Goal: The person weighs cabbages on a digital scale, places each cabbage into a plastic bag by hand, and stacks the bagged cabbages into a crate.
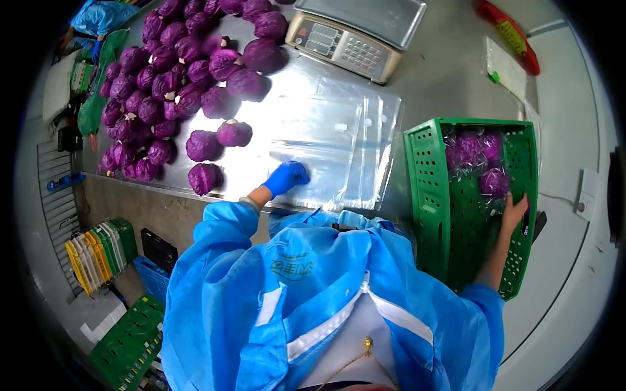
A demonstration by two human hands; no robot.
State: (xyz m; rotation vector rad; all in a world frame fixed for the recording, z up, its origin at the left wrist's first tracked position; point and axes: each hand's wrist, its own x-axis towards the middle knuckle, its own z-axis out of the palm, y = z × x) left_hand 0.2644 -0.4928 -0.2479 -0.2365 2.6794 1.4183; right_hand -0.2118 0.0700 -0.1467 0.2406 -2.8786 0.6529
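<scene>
Round purple cabbages point(165, 85) heaped loose on shiny metal table point(450, 78), far left; wrapped purple cabbages point(495, 183) inside green perforated plastic crate point(428, 195), right. Blue-gloved left hand point(287, 179): curled, resting on flat clear plastic bags point(319, 156); cannot tell if gripping. Bare right hand point(514, 214): within crate, beside wrapped cabbages; grip cannot be told.

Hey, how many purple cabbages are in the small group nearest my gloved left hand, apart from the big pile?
3: the left cabbage and right cabbage of a close pair, plus a lone cabbage nearer your edge of the table. None of them seems hidden.
</scene>
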